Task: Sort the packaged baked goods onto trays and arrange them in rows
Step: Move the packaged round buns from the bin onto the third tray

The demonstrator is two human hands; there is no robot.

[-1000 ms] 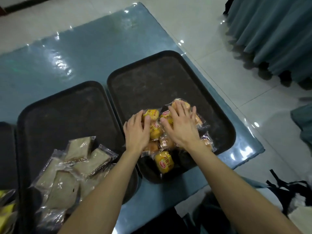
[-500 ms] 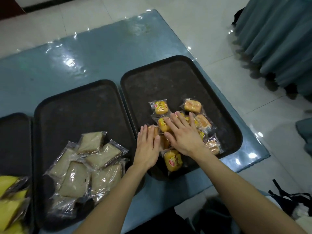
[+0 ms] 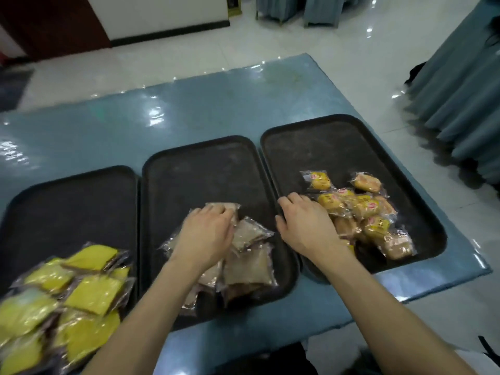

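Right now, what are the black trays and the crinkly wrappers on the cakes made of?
The black trays look like moulded plastic, probably, with a dull, grainy, scuffed surface and rounded raised rims. The wrappers look like thin clear plastic film: you can see the cakes through them, and their crimped edges wrinkle and glint.

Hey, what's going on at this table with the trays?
A person is sorting wrapped baked goods on three dark trays. The left hand rests on the brown cake packs in the middle tray; the right hand is at the round bun packs in the right tray. Yellow slice packs sit heaped in the left tray. All three lie in loose piles, not rows.
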